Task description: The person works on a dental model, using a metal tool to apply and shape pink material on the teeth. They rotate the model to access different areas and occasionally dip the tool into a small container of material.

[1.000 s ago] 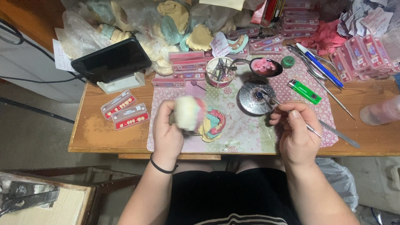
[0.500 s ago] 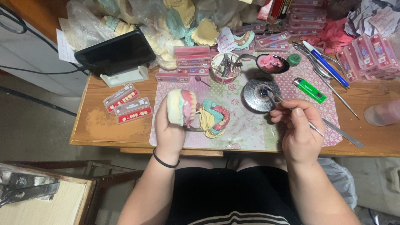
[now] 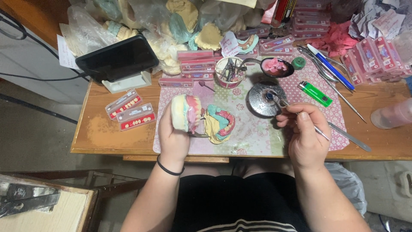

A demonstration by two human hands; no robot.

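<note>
Left hand (image 3: 174, 137) closed round cream plaster dental cast w/ pink wax rim (image 3: 185, 112), held upright just above pink patterned mat (image 3: 257, 137), hinged to second cast, yellow-green w/ pink gum (image 3: 219, 123), resting open on mat. Right hand (image 3: 305, 133) pinching thin metal wax instrument (image 3: 300, 116) pen-style, tip at small round metal burner (image 3: 262, 99) w/ blue centre. Green lighter (image 3: 315, 93) just beside burner; spoon w/ pink wax (image 3: 274, 66) behind. Probably heavy-ish, rigid, brittle plaster; wax rim soft, easily dented. Best held by plaster base, fingers off wax & teeth. Tool light, slippery, likely hot at tip; grip mid-shaft.
</note>
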